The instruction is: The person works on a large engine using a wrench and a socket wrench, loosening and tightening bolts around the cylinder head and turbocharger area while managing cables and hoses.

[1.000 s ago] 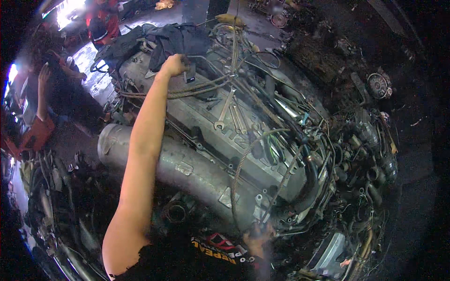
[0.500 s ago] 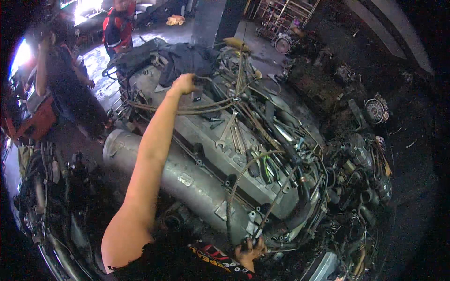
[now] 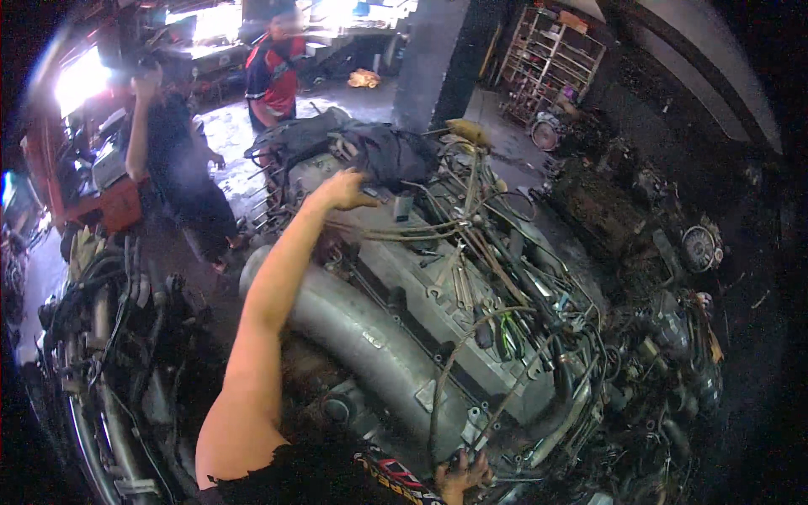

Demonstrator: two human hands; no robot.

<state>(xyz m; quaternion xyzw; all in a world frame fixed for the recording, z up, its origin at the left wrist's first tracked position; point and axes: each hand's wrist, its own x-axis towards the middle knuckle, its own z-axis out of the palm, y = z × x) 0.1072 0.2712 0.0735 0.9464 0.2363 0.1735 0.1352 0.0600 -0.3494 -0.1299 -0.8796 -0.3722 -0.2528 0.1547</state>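
Note:
My left hand [image 3: 345, 192] reaches over the far part of a big grey engine [image 3: 421, 290], fingers apart and holding nothing. Just right of it, a small dark grey box [image 3: 404, 207] stands on the engine cover. Low in the picture, my right hand [image 3: 465, 476] has its fingers bent around a small dark part at the engine's near end; what it is I cannot make out. Several wrenches [image 3: 461, 282] lie on the cover between my hands, beside green-handled pliers [image 3: 511, 331]. A dark cloth [image 3: 391, 156] is heaped at the far end.
Cables and hoses [image 3: 471, 220] run across the engine. A long grey pipe [image 3: 353, 332] lines its left side. Two people [image 3: 181, 160] stand at the far left. More engine parts [image 3: 109, 337] crowd the left, and a metal rack [image 3: 551, 63] stands at the back.
My left hand has drawn away leftward from the small box, its fingers now spread. The whole view has shifted, so the engine appears lower and further right. My right hand stays at the near end.

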